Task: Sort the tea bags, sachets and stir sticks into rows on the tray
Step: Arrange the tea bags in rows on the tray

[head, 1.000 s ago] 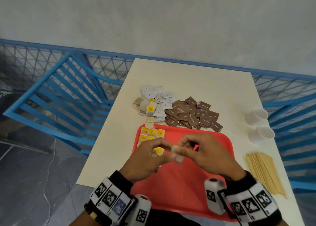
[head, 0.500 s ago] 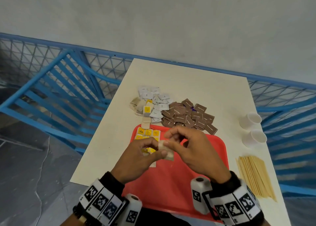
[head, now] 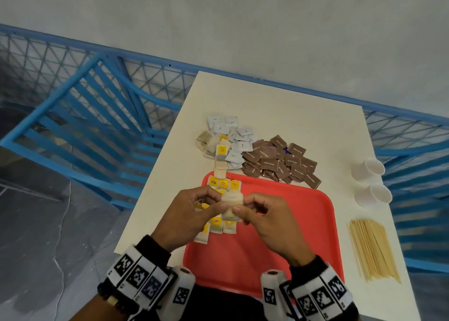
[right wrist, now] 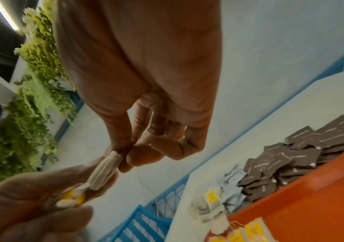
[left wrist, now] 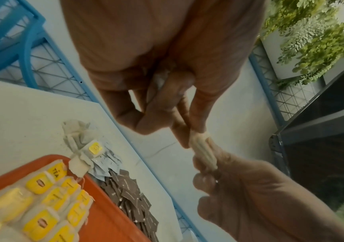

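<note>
Both hands hold one beige tea bag (head: 232, 203) in the air over the left part of the red tray (head: 303, 223). My left hand (head: 218, 206) pinches its left end and my right hand (head: 239, 209) pinches its right end. Several tea bags with yellow tags (head: 223, 183) lie in rows on the tray beneath the hands. The left wrist view shows the tea bag (left wrist: 203, 147) stretched between the left hand (left wrist: 187, 135) and the right hand (left wrist: 249, 196). In the right wrist view the right hand (right wrist: 125, 155) pinches the tea bag (right wrist: 105, 170), and a yellow tag (right wrist: 72, 196) sits in the left hand (right wrist: 32, 204).
Beyond the tray lie loose tea bags (head: 211, 143), white sachets (head: 233, 136) and a heap of brown sachets (head: 279, 161). Wooden stir sticks (head: 371, 250) lie right of the tray, with two white paper cups (head: 369, 169) behind them. A blue chair (head: 80, 116) stands left of the table.
Both hands have carried the tea bag a little left and away from me, over the rows of tea bags. Both keep their pinch on it.
</note>
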`<act>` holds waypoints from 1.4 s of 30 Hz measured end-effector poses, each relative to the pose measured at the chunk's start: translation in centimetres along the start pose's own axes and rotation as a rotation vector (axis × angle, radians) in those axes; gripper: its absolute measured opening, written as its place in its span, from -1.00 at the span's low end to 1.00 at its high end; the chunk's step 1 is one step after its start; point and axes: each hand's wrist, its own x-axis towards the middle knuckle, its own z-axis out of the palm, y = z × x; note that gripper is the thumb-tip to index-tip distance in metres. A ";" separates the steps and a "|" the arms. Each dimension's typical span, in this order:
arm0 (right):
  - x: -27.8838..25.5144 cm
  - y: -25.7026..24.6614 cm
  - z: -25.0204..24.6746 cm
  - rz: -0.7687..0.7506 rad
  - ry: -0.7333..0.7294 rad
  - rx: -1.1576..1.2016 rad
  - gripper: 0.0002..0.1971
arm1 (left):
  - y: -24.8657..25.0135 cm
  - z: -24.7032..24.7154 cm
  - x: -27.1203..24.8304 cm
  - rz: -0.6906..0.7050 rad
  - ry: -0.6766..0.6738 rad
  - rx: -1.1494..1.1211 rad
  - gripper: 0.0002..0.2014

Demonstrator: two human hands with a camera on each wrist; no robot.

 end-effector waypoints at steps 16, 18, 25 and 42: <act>1.5 14.6 6.0 0.582 -0.034 -0.074 -0.64 | -5.2 -5.7 -3.0 -0.320 0.031 0.106 -0.86; 1.8 14.6 6.6 0.605 -0.004 -0.074 -0.65 | -5.3 -5.9 -2.9 -0.330 0.027 0.102 -0.85; 1.9 15.0 8.1 0.579 0.114 -0.309 -0.69 | -5.1 -6.3 -2.6 -0.327 0.011 0.096 -0.82; -0.4 2.1 6.6 -0.015 0.114 -0.362 -0.81 | -3.6 -3.6 -1.0 -0.600 -0.093 -0.745 -0.28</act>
